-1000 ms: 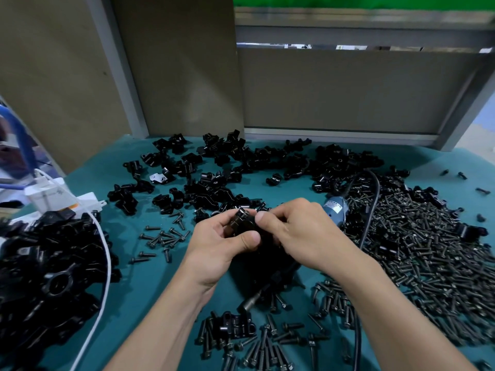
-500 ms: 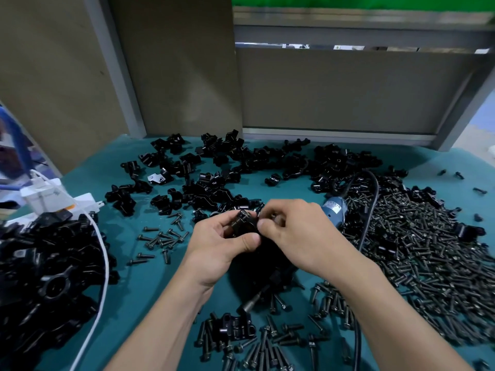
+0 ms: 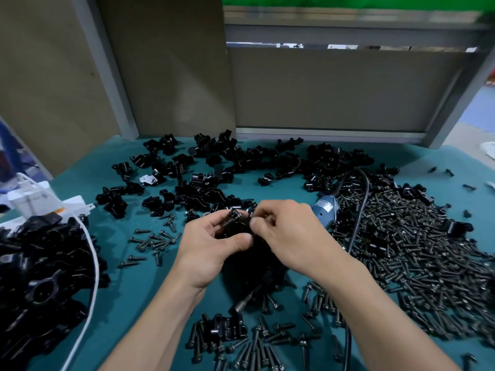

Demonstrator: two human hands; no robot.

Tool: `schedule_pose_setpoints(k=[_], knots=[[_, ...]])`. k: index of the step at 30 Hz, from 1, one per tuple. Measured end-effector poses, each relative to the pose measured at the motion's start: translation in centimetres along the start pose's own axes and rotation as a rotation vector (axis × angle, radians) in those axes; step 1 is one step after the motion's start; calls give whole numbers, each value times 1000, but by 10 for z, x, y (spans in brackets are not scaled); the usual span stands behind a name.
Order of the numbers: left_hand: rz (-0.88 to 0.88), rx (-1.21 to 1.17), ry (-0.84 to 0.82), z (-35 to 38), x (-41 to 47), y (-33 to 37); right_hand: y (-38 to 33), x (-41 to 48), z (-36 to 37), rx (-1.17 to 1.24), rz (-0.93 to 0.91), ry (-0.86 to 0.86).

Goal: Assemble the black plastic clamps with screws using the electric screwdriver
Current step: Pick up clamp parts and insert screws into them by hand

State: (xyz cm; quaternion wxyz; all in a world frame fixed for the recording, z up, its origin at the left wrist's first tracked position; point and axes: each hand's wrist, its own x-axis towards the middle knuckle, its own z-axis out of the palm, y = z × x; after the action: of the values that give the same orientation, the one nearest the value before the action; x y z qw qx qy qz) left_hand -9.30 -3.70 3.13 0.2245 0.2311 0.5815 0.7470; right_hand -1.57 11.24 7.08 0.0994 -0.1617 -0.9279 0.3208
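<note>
My left hand [image 3: 211, 247] grips a black plastic clamp [image 3: 235, 221] above the middle of the green table [image 3: 134, 285]. My right hand [image 3: 284, 231] pinches at the clamp's right side; whatever sits between its fingertips is hidden. The electric screwdriver [image 3: 325, 210], blue-bodied with a black cord, lies on the table behind my right hand, its metal bit [image 3: 245, 301] showing below my wrists. Several loose black clamps [image 3: 203, 167] are spread across the back. A big heap of dark screws [image 3: 417, 253] covers the right side.
A pile of larger black parts [image 3: 40, 285] fills the left edge, crossed by a white cable [image 3: 91, 266] from a white box [image 3: 29, 202]. More screws and a clamp [image 3: 227, 325] lie near the front edge. Brown panels and a grey frame stand at the back.
Both hands stay together on the clamp. My right fingers have shifted slightly at the clamp's right side. The view has drifted a little.
</note>
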Motion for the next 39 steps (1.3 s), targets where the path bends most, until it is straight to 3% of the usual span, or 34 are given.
schedule_pose_setpoints(k=[8, 12, 19, 29, 39], knots=[[3, 26, 3, 3, 0, -4, 2, -6, 11, -193, -68, 2], [4, -14, -9, 5, 1, -2, 9, -3, 0, 1, -12, 2], [-15, 15, -20, 0, 0, -2, 4, -5, 2, -166, -70, -53], [-7, 2, 10, 3, 0, -4, 8, -4, 12, -38, -56, 63], [34, -25, 15, 2, 1, -3, 7, -9, -5, -30, -137, 11]])
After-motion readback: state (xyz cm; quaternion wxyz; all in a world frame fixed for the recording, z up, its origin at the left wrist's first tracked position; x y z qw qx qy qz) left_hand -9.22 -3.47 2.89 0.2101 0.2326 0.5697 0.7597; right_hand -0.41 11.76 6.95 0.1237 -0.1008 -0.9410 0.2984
